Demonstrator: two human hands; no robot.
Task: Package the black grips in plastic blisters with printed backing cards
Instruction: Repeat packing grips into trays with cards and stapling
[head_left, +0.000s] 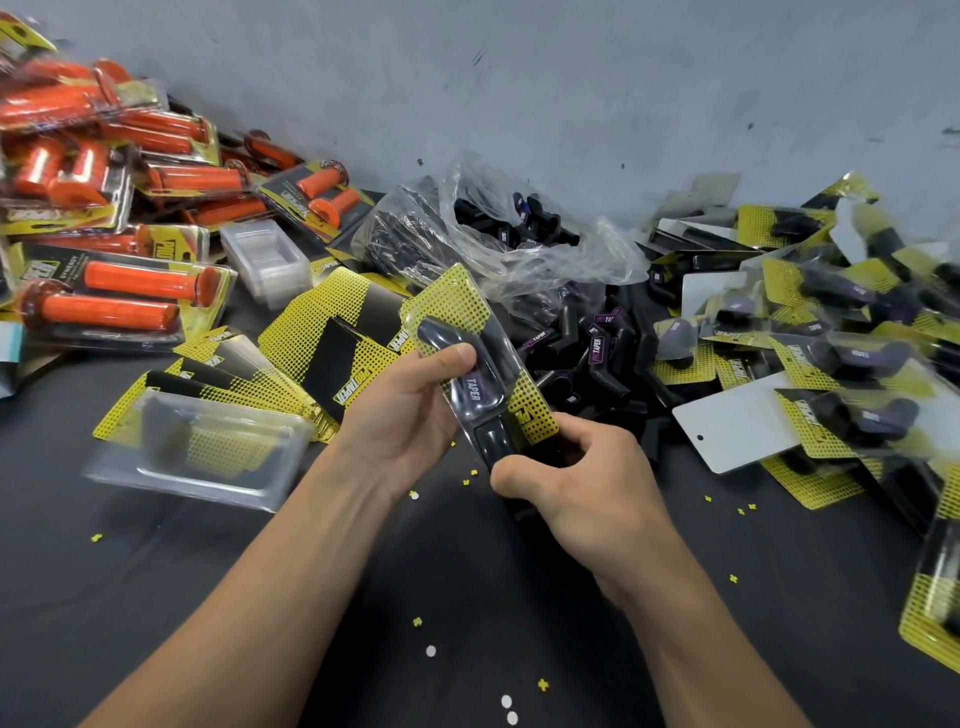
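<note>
**Dark counter (467, 571), blister (457, 306) held above it in both hands**

At the blister's upper half the left hand (410, 410) pinches, thumb over the black grip (475, 387) inside; the right hand (576, 467) curls round its lower end. Left of the blister lie backing cards (332, 338), right of it loose grips (587, 353).

Yellow-dotted black backing card (457, 296), black grip (470, 384), orange grips (140, 283).

Counted: 1 left hand (410, 410), 1 right hand (566, 478), 1 held blister pack (467, 332), 1 plastic bag (519, 249) behind it; orange-grip packs (119, 301) too heaped to count.
</note>
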